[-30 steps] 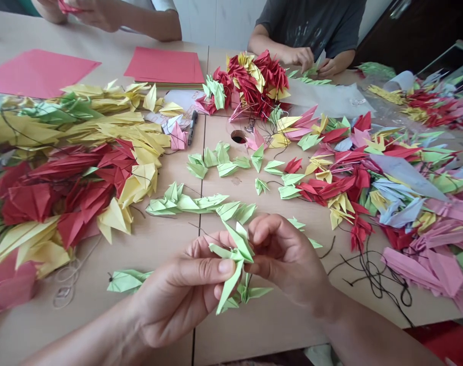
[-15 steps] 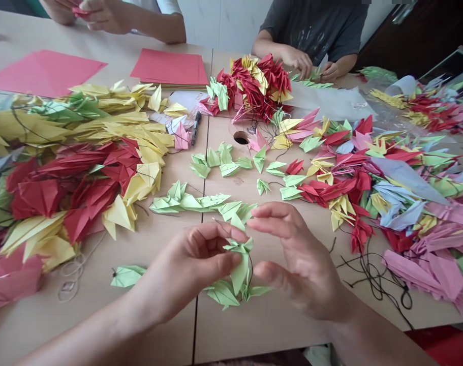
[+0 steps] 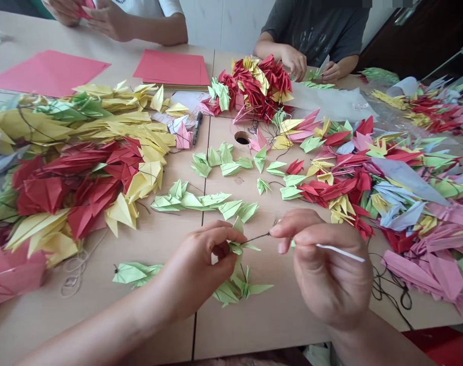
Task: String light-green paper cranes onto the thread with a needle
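Observation:
Between the thumb and fingers of my left hand [image 3: 204, 264] is a light green origami crane [image 3: 237, 248], pinched near the middle of the table. A dark cord [image 3: 258, 237] runs taut from the crane to my right hand [image 3: 326, 269], whose fingertips are closed on it. Out of the right fist sticks a thin white strip [image 3: 341, 252]; I cannot tell what it belongs to. Below the left hand hang or lie more green cranes [image 3: 225, 294] on the string. Another green folded piece [image 3: 134, 273] with a black knot lies left, partly behind my forearm.
Loose green cranes [image 3: 237, 166] lie ahead. Strings of red and yellow cranes [image 3: 145, 178] pile up left, mixed-colour ones [image 3: 345, 162] right. Dark cord [image 3: 391, 295] coils near the right edge. Behind are red paper sheets [image 3: 174, 66], a pen [image 3: 197, 127], a table hole [image 3: 241, 138] and two co-workers.
My right hand has gone from open beside the crane to closed on the cord, drawing it rightward. The white strip now shows in it. The left hand keeps its pinch.

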Tool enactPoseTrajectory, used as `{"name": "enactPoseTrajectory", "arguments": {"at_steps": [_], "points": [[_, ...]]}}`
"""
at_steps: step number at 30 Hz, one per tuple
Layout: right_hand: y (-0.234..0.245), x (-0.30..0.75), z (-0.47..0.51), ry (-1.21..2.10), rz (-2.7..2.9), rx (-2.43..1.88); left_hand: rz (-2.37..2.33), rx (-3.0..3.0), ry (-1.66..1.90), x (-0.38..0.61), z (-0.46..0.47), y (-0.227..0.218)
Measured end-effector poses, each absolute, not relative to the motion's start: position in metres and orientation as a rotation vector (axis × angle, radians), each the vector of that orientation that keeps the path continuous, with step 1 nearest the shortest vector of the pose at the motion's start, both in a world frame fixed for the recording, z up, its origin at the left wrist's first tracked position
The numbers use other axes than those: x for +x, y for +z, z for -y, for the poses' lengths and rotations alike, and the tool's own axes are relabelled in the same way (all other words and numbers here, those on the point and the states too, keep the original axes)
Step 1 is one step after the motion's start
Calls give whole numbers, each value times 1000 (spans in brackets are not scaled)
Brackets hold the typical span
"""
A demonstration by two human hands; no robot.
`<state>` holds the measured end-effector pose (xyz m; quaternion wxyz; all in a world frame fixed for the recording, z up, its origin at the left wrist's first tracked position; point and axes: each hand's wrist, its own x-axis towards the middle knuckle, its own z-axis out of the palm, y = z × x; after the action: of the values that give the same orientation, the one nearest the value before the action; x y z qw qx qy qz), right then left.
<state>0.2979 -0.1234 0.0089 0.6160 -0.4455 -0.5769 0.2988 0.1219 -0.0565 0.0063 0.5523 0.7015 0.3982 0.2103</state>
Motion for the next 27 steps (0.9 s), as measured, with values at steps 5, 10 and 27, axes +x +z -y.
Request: {"name": "enactPoseTrajectory", "arguments": {"at_steps": [5, 10, 27], "points": [[16, 302, 119, 1019, 1051, -956, -946, 1692, 473, 121, 53, 5], [35, 317, 120, 1011, 916, -983, -938, 1733, 434, 121, 52, 3], [12, 375, 183, 585, 1481, -1661, -764, 2474, 296, 77, 86, -25]]}}
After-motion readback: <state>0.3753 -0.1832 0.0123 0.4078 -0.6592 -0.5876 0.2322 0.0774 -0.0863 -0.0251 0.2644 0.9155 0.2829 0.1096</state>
